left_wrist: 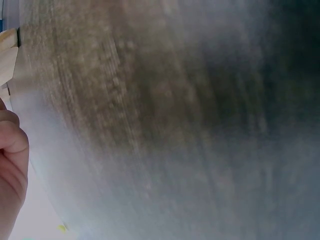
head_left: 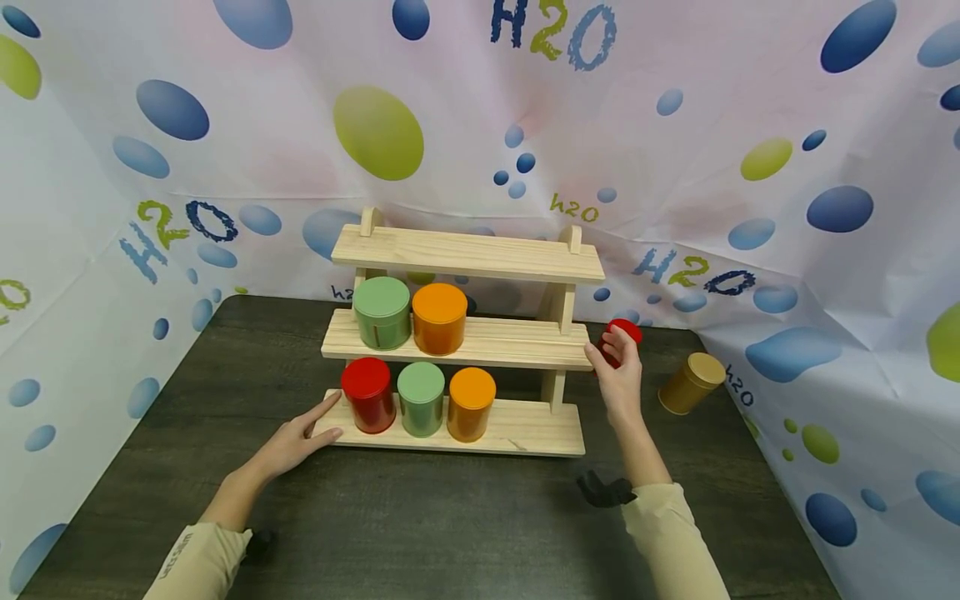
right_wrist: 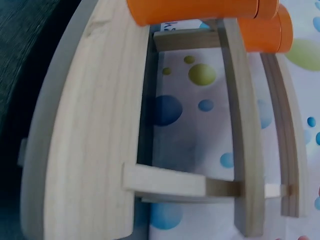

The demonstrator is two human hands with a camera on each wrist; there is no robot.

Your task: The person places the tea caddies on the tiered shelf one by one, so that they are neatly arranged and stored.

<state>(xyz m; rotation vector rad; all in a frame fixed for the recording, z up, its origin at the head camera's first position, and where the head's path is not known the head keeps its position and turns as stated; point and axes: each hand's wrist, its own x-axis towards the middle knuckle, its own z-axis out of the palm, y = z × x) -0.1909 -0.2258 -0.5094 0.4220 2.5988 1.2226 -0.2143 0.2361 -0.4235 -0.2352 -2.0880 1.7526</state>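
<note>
My left hand [head_left: 288, 446] rests at the left end of a three-tier wooden shelf [head_left: 543, 425], index finger and thumb extended and spread on the bottom board. Beside it on that board stand a red canister [head_left: 369, 400], a small green canister [head_left: 422, 404] and a small orange canister [head_left: 471, 408]. To the right of the shelf, my right hand [head_left: 621, 387] is at another red canister [head_left: 628, 328], thumb and fingers apart and loosely bent in front of it. The hand hides most of this canister's body. In the right wrist view only fingertips show at the bottom edge.
A larger green canister [head_left: 382, 315] and a larger orange canister [head_left: 439, 321] stand on the middle board. A gold canister [head_left: 690, 385] stands on the dark table [head_left: 420, 533] at the right. Behind everything hangs a dotted curtain [head_left: 480, 108].
</note>
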